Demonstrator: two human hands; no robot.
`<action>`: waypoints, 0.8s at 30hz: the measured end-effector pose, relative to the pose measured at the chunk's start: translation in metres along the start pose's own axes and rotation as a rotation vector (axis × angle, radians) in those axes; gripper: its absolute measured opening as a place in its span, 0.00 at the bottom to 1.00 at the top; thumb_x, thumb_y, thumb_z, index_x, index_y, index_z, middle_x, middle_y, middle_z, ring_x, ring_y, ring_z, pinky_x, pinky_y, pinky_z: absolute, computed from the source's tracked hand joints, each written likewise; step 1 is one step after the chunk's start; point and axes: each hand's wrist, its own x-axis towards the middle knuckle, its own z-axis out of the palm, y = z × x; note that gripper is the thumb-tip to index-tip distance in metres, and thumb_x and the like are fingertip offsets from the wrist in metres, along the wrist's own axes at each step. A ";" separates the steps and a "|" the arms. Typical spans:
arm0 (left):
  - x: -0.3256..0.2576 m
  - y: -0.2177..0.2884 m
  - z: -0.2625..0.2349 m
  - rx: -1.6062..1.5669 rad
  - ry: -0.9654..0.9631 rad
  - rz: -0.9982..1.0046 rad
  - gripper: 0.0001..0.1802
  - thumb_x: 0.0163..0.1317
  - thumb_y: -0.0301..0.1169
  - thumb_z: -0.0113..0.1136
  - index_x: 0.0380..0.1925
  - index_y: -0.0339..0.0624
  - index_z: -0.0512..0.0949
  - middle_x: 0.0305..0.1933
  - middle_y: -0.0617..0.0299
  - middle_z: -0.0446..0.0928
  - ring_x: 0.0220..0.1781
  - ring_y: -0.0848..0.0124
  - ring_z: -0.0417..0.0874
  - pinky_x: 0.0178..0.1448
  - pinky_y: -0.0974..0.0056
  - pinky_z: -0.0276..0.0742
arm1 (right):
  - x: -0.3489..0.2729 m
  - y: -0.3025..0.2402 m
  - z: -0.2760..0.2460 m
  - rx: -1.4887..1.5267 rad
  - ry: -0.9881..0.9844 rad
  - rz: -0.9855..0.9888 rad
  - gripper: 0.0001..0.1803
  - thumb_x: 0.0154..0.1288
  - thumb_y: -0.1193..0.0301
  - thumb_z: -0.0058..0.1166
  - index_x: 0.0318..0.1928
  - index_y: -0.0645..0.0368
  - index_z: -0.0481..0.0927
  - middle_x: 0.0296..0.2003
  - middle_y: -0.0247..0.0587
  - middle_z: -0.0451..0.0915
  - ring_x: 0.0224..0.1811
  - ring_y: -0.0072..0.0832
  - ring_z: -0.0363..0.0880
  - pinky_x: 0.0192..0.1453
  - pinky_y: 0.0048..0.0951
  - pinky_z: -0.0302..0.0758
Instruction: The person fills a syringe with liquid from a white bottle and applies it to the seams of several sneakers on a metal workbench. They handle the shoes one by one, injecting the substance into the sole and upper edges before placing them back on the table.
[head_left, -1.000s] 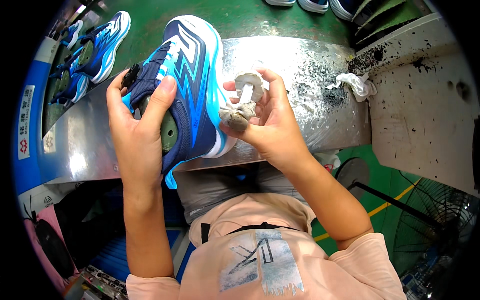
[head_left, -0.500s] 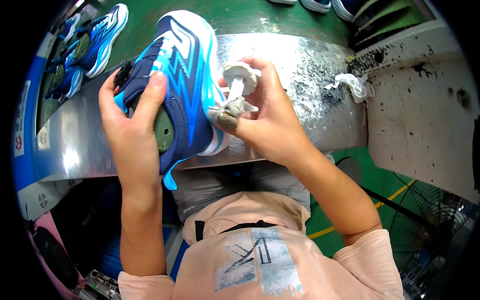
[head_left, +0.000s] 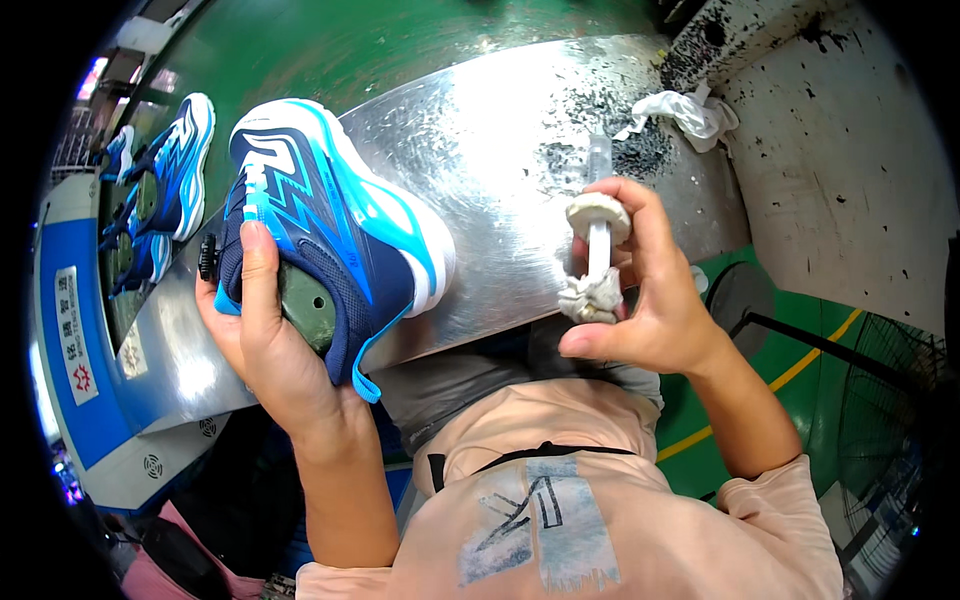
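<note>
A navy, bright blue and white running shoe (head_left: 315, 215) is in my left hand (head_left: 290, 350), tilted above the metal plate with its toe pointing away from me. My left thumb presses on the tongue beside the green shoe last (head_left: 303, 305) that fills the opening. A blue pull loop hangs at the heel. To the right and apart from the shoe, my right hand (head_left: 660, 300) has its fingers curled round a syringe (head_left: 599, 250). The syringe has a clear barrel, a white plunger and grubby off-white wrapping. My right thumb lies just below the wrapped plunger end.
Under the shoe lies a shiny metal plate (head_left: 480, 120) smeared with dark residue. A crumpled white tissue (head_left: 690, 118) rests near the stained pale panel (head_left: 840, 150) at right. More blue shoes (head_left: 185, 170) stand at left on the green surface. A caged fan (head_left: 890, 420) is at lower right.
My right hand has drawn the syringe away from the shoe's sole edge to the right, and its thumb has come off the plunger end. The shoe has tilted further left.
</note>
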 end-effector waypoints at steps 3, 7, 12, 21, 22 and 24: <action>0.001 0.001 0.005 0.012 0.003 0.003 0.21 0.63 0.33 0.63 0.51 0.36 0.68 0.46 0.56 0.76 0.45 0.69 0.80 0.49 0.64 0.78 | -0.007 0.001 0.001 -0.023 -0.019 -0.046 0.55 0.40 0.55 0.77 0.64 0.59 0.57 0.41 0.34 0.72 0.30 0.18 0.65 0.35 0.20 0.67; 0.001 0.000 0.001 0.016 0.027 0.030 0.21 0.63 0.32 0.62 0.51 0.35 0.68 0.46 0.56 0.76 0.45 0.69 0.80 0.49 0.64 0.77 | -0.017 -0.013 0.000 0.222 -0.133 0.045 0.58 0.38 0.47 0.74 0.65 0.60 0.56 0.40 0.35 0.72 0.29 0.18 0.63 0.34 0.18 0.66; 0.002 -0.005 -0.007 0.023 0.011 0.058 0.21 0.64 0.35 0.61 0.50 0.36 0.68 0.47 0.53 0.76 0.45 0.65 0.82 0.48 0.62 0.81 | -0.019 -0.027 0.012 1.468 -0.273 0.148 0.72 0.33 0.21 0.55 0.66 0.64 0.50 0.39 0.44 0.70 0.29 0.16 0.59 0.31 0.12 0.61; -0.001 -0.006 -0.014 0.025 0.038 0.043 0.18 0.65 0.36 0.60 0.47 0.38 0.69 0.44 0.55 0.77 0.42 0.68 0.82 0.46 0.63 0.81 | -0.001 -0.023 0.036 1.624 -0.369 0.168 0.72 0.31 0.18 0.51 0.66 0.63 0.52 0.38 0.43 0.68 0.29 0.15 0.57 0.30 0.11 0.60; -0.001 -0.006 -0.014 0.026 0.037 0.045 0.17 0.65 0.36 0.60 0.47 0.38 0.69 0.44 0.55 0.77 0.42 0.68 0.82 0.46 0.63 0.81 | 0.000 -0.023 0.036 1.623 -0.372 0.179 0.72 0.31 0.18 0.51 0.66 0.63 0.52 0.38 0.43 0.68 0.28 0.15 0.57 0.30 0.11 0.60; -0.001 -0.007 -0.015 0.024 0.035 0.049 0.17 0.65 0.36 0.60 0.46 0.38 0.69 0.43 0.56 0.77 0.42 0.68 0.82 0.45 0.64 0.81 | 0.002 -0.023 0.037 1.616 -0.379 0.190 0.73 0.30 0.18 0.51 0.66 0.63 0.52 0.38 0.42 0.68 0.28 0.15 0.57 0.30 0.11 0.60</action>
